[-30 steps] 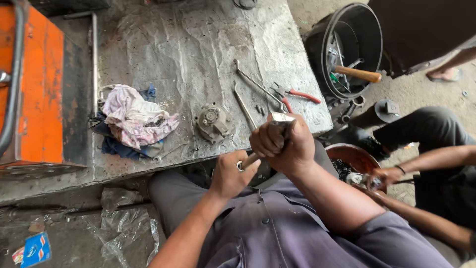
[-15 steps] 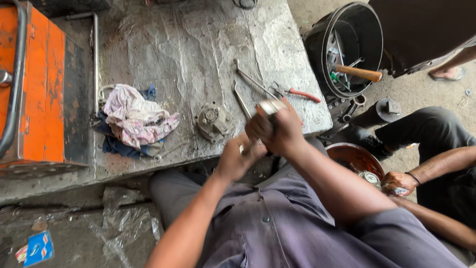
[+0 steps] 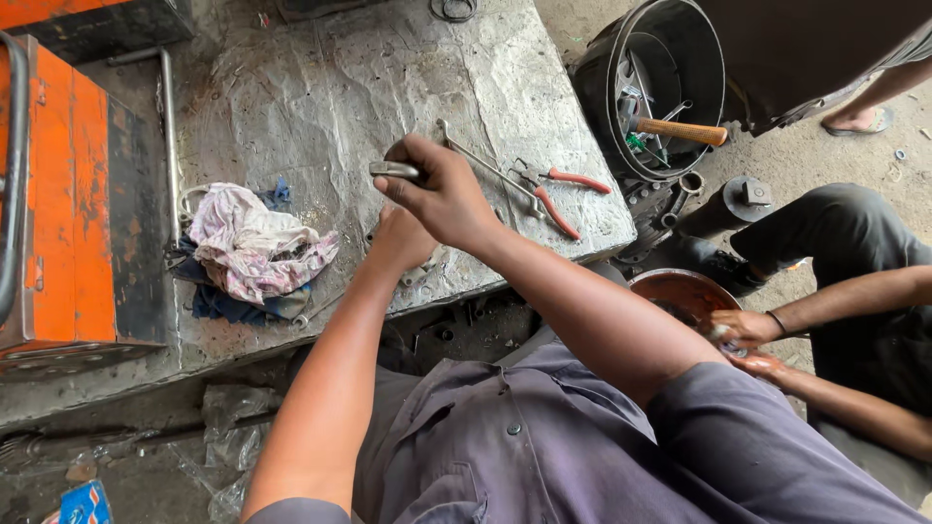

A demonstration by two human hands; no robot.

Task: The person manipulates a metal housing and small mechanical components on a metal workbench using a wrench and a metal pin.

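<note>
My right hand [image 3: 447, 194] hovers over the grey metal-covered bench [image 3: 320, 87], fingers closed around a short silvery metal tool [image 3: 392, 170] whose end sticks out to the left. Just below it, my left hand [image 3: 403, 243] presses down on a small round metal part; only an edge of that part [image 3: 424, 273] shows under my fingers. A long spanner [image 3: 490, 173] and red-handled pliers [image 3: 561, 196] lie to the right of both hands.
A crumpled pink-and-white rag [image 3: 254, 250] lies at the left, beside an orange machine [image 3: 53, 194]. A black bucket [image 3: 680, 44] holds a wooden-handled tool [image 3: 682, 130]. At the right, another person's hands [image 3: 743, 335] work over a rusty bowl [image 3: 680, 289].
My right hand has carried the metal tool from the bench's near edge forward and left over the bench. My left hand has moved up onto the round metal part.
</note>
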